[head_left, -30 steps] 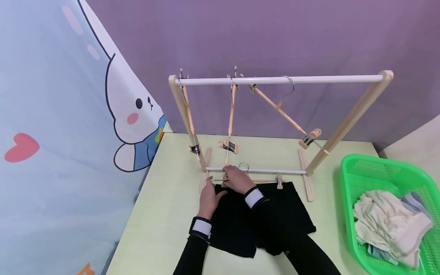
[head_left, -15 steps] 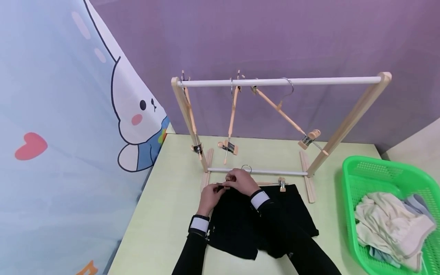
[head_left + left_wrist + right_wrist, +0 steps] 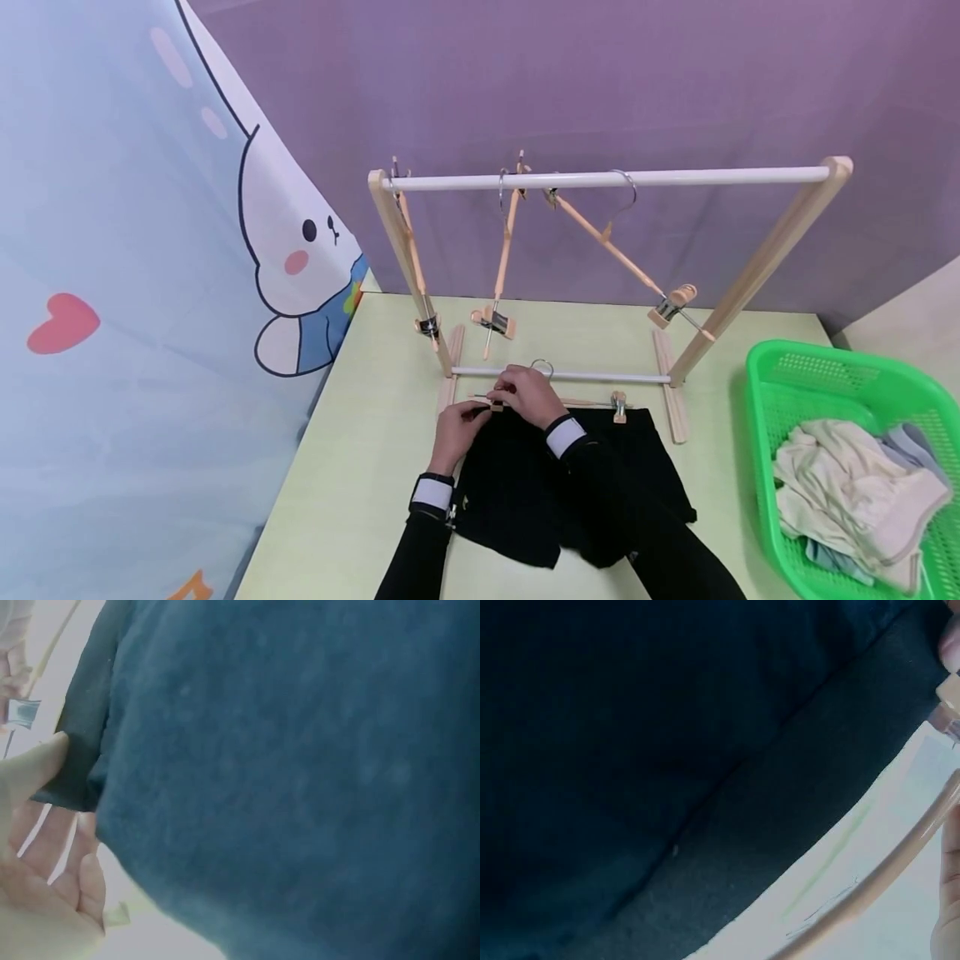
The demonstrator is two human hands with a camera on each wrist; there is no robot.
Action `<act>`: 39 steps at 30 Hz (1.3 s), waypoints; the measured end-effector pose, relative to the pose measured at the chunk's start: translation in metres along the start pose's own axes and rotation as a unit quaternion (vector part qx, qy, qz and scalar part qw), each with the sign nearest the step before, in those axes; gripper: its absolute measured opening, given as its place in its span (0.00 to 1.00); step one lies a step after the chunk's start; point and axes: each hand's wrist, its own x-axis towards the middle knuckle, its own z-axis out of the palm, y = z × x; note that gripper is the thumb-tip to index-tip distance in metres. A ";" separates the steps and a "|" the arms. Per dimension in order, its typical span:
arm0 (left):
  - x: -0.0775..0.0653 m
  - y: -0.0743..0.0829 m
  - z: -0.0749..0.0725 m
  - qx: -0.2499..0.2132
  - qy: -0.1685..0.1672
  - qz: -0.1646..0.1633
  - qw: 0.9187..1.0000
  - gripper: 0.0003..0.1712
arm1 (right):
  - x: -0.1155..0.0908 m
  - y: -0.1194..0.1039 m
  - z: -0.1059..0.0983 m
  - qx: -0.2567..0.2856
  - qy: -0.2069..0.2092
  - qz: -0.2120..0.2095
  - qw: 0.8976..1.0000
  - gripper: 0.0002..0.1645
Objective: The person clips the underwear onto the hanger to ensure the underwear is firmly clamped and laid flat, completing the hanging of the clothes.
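Observation:
A pair of black shorts [image 3: 510,500] lies on the table, waistband toward the rack. My left hand [image 3: 453,435] pinches the waistband's left corner; the left wrist view shows the thumb [image 3: 45,761] on top and fingers underneath. My right hand [image 3: 529,397] grips the left clip [image 3: 497,407] of a wooden clip hanger [image 3: 588,402] lying along the waistband. The hanger's right clip [image 3: 619,407] sits at the waistband's right part. Whether the left clip bites the cloth is hidden by my fingers. The right wrist view shows the waistband [image 3: 802,787] beside the hanger's bar.
A rack with a white rail [image 3: 720,177] stands behind the shorts. Three clip hangers hang from it, one of them slanted [image 3: 615,246]. On the right is a green basket [image 3: 765,433] holding crumpled pale clothes [image 3: 847,483]. A purple backdrop [image 3: 637,83] rises behind the table.
My left hand has moved up to the waistband corner and closed its thumb and fingers on it. My right hand stays at the left clip. The head view has shifted slightly.

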 end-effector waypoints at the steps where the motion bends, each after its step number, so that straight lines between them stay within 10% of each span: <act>1: 0.000 0.000 0.000 -0.011 0.003 -0.005 1.000 0.08 | 0.000 0.001 0.000 0.000 -0.001 -0.003 1.000 0.05; 12: 0.003 0.003 0.006 -0.077 0.053 -0.029 0.995 0.09 | -0.002 0.005 0.003 0.028 -0.036 0.045 0.998 0.10; 19: 0.004 0.003 0.007 -0.076 0.036 -0.050 0.995 0.10 | -0.018 0.014 -0.010 0.062 -0.049 0.133 0.988 0.38; 31: 0.002 0.002 0.009 -0.027 0.066 -0.092 0.993 0.16 | -0.100 0.062 -0.091 0.006 0.094 0.198 0.976 0.27; 39: 0.000 0.008 0.010 -0.018 0.079 -0.087 0.993 0.16 | -0.143 0.093 -0.099 -0.019 0.040 0.242 0.969 0.40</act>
